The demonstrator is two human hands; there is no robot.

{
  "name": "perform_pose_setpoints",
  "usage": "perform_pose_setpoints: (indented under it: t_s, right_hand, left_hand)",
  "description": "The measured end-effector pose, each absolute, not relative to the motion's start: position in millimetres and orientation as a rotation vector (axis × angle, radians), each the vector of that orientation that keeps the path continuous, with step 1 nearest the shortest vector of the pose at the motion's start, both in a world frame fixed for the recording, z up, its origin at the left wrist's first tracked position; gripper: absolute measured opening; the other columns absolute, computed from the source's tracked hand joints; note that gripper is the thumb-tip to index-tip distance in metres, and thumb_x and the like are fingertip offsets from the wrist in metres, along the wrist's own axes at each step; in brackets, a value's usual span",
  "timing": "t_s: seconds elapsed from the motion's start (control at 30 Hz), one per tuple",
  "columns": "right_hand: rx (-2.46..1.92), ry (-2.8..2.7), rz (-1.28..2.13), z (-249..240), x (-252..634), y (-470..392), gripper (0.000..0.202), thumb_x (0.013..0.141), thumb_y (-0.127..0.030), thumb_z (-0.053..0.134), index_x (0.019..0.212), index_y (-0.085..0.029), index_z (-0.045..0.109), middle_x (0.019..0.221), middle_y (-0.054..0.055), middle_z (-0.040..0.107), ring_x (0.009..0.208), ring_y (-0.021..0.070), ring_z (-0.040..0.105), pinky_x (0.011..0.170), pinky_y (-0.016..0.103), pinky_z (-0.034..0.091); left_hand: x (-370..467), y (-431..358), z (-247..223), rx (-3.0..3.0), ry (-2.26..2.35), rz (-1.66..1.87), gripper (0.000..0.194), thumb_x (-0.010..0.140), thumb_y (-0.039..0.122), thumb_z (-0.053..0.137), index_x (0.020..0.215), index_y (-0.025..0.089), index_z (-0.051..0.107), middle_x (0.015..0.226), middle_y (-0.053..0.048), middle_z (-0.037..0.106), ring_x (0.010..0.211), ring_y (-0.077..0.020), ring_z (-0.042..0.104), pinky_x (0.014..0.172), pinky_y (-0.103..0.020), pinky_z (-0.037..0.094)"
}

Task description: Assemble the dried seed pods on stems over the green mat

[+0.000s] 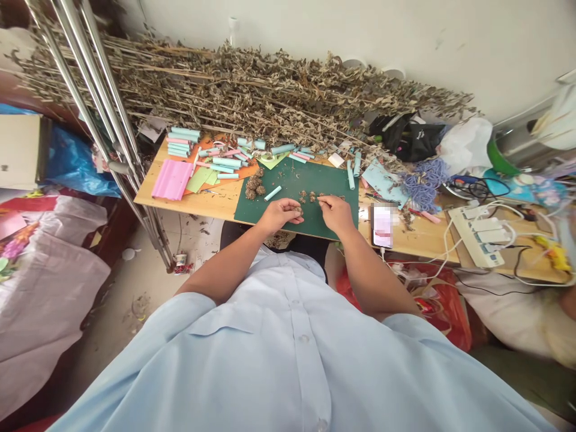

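Over the near part of a green cutting mat [288, 180], my left hand [279, 216] curls its fingers around a small clump of brown dried plant [296, 210]. My right hand [337, 213] is closed in a pinch at the mat's right side; what sits between its fingertips is too small to make out. Just beyond the hands lie loose dried plant bits [303, 196]. Several brown dried balls [255, 185] are heaped at the mat's left, with a light blue paper roll [272, 193] beside them.
Long dried stalks [270, 90] lie along the wall. Coloured paper rolls [227, 162] and pink paper [171, 179] are at left. A phone [382, 225], purple cord [425, 183] and power strip [477, 237] with cables are at right. Metal poles [96, 90] stand left of the table.
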State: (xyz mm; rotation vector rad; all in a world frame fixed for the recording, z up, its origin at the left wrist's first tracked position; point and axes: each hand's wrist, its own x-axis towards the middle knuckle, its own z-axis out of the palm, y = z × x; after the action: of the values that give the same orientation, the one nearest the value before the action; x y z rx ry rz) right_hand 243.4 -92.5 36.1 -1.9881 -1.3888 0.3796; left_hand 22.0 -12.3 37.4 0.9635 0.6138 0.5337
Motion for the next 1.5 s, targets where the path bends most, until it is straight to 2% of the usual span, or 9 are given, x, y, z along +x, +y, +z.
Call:
perform_pose_setpoints:
  t_s: [0.23, 0.5, 0.7, 0.9, 1.1, 1.3, 1.5]
  right_hand:
    - [-2.098, -1.520, 0.212, 29.7, 227.6, -70.8, 0.017, 0.089, -0.025, 0.064, 0.099, -0.021, 0.078, 0.106, 0.013, 0.077, 0.098, 0.0289, 0.069, 0.094, 0.044, 0.056]
    - [-2.089, -1.592, 0.209, 31.2, 227.6, -72.9, 0.023, 0.091, -0.025, 0.059, 0.101, -0.021, 0.080, 0.108, 0.013, 0.079, 0.099, 0.0298, 0.071, 0.096, 0.045, 0.057]
    - [-2.054, -1.482, 0.200, 51.6, 220.6, -81.7, 0.027, 0.092, -0.026, 0.060, 0.106, -0.020, 0.082, 0.111, 0.014, 0.080, 0.099, 0.0303, 0.072, 0.097, 0.047, 0.057]
    - [-1.741, -1.452, 0.571, 70.4, 200.1, -100.0, 0.027, 0.090, -0.042, 0.069, 0.106, -0.025, 0.082, 0.105, 0.006, 0.081, 0.085, 0.0226, 0.073, 0.082, 0.038, 0.060]
    - [-1.763, -1.458, 0.664, 65.9, 197.4, -101.2, 0.017, 0.086, -0.036, 0.071, 0.093, -0.027, 0.084, 0.094, 0.004, 0.082, 0.083, 0.0229, 0.073, 0.082, 0.038, 0.058]
    - [-1.769, -1.485, 0.655, 68.5, 199.1, -100.0, 0.015, 0.085, -0.033, 0.070, 0.087, -0.026, 0.083, 0.089, 0.003, 0.081, 0.080, 0.0220, 0.072, 0.080, 0.036, 0.056]
    - [-1.755, -1.590, 0.683, 73.5, 202.2, -101.0, 0.015, 0.083, -0.031, 0.068, 0.080, -0.025, 0.081, 0.079, 0.002, 0.079, 0.071, 0.0195, 0.068, 0.071, 0.033, 0.051]
  left_hand:
    - [22.4, -13.1, 36.2, 0.977, 0.627, 0.543, 0.045, 0.074, 0.029, 0.095, 0.102, 0.010, 0.066, 0.081, -0.004, 0.076, 0.075, -0.0187, 0.080, 0.072, -0.027, 0.064]
    - [22.1, -13.3, 35.1, 0.972, 0.609, 0.553, 0.045, 0.073, 0.030, 0.096, 0.102, 0.010, 0.067, 0.077, -0.004, 0.075, 0.076, -0.0196, 0.080, 0.073, -0.028, 0.065]
    - [21.8, -13.3, 34.6, 0.963, 0.599, 0.545, 0.048, 0.072, 0.030, 0.097, 0.105, 0.009, 0.069, 0.080, -0.005, 0.076, 0.077, -0.0199, 0.080, 0.072, -0.027, 0.064]
    - [23.3, -14.2, 35.1, 0.970, 0.605, 0.535, 0.051, 0.072, 0.030, 0.097, 0.106, 0.012, 0.062, 0.079, -0.003, 0.076, 0.074, -0.0188, 0.079, 0.071, -0.028, 0.064]
    - [23.9, -14.9, 34.9, 1.032, 0.591, 0.502, 0.042, 0.073, 0.029, 0.096, 0.098, 0.010, 0.067, 0.081, -0.006, 0.077, 0.077, -0.0168, 0.079, 0.074, -0.026, 0.063]
    - [21.8, -14.5, 35.1, 1.012, 0.595, 0.485, 0.046, 0.071, 0.031, 0.098, 0.101, 0.008, 0.073, 0.085, -0.009, 0.079, 0.080, -0.0182, 0.079, 0.080, -0.030, 0.065]
    - [19.9, -13.9, 35.1, 1.036, 0.592, 0.419, 0.042, 0.072, 0.031, 0.097, 0.099, 0.007, 0.076, 0.082, -0.010, 0.080, 0.077, -0.0193, 0.080, 0.076, -0.029, 0.066]
